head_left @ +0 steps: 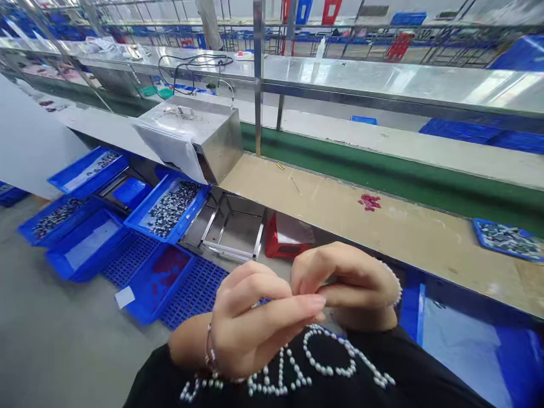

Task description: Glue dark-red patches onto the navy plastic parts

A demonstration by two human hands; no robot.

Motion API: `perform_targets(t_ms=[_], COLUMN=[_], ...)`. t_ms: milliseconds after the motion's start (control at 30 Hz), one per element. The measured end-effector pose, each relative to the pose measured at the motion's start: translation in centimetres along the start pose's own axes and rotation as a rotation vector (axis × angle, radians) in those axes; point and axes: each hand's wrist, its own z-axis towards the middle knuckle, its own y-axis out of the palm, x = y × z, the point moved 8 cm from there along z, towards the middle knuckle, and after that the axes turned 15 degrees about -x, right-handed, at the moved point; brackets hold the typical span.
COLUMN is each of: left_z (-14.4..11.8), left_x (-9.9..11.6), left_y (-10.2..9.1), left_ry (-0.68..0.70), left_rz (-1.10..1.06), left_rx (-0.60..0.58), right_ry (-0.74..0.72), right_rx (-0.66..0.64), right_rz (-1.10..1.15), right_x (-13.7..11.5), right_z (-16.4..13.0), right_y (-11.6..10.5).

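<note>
Tabletop (331, 201) is stretching beyond left hand (255, 317) and right hand (351, 277), which are pinching narrowly, any contents hidden, light steadiness probably helping.

Tan bench (331, 204), green strip (323, 154), steel shelf (365, 80), grey floor (55, 340).

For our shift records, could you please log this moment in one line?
left hand: close to right hand; anything pinched: cannot tell; bench: red pieces, blue tray
</note>
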Motion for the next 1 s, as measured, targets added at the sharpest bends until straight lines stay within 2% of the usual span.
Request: perform_targets(t_ms=[133, 267, 333, 400, 433, 500, 567, 633, 733, 900, 1000], left_z=[0.3, -1.4, -3.1, -5.5, -7.0, -10.4, -14.4, -18.8, -26.0, -40.4, -50.0], left_x=[0.3, 0.6, -0.2, -1.9, -2.8, -4.6, -5.7, -6.2, -5.9, -4.1, -2.7], left_y=[-0.1, 0.3, 0.6, 0.5, 0.3, -0.5, -1.7, -3.4, -7.1, -15.6, -20.6], left_ry=[-0.018, -0.061, -0.131, -0.239, -0.297, -0.412, -0.523, -0.632, -0.773, -0.931, -1.111], left_rz=[0.021, 0.014, -0.025, -0.06, -0.067, -0.072, -0.066, -0.044, 0.021, 0.098, 0.181], left_rx=[0.002, 0.091, 0.132, 0.178, 0.207, 0.255, 0.286, 0.324, 0.416, 0.63, 0.734], right_ry=[0.005, 0.031, 0.11, 0.249, 0.337, 0.436, 0.49, 0.512, 0.516, 0.468, 0.442], right_rx=[-0.041, -0.071, -0.05, -0.024, -0.048, -0.176, -0.313, -0.402, -0.513, -0.764, -0.847], right_rz=[-0.009, 0.0, 0.04, 0.088, 0.129, 0.234, 0.226, 0.114, -0.004, 0.011, 0.018], right_x=[-0.3, 1.0, 3.4, 6.9, 9.0, 12.3, 14.6, 16.4, 19.3, 26.1, 30.9], right_z=[0.2, -0.5, -1.1, -1.4, -1.3, 0.0, 2.3, 5.5, 11.4, 22.4, 29.2], right_y=[-0.3, 1.3, 2.2, 2.7, 3.2, 5.3, 8.0, 10.8, 16.3, 28.8, 36.2])
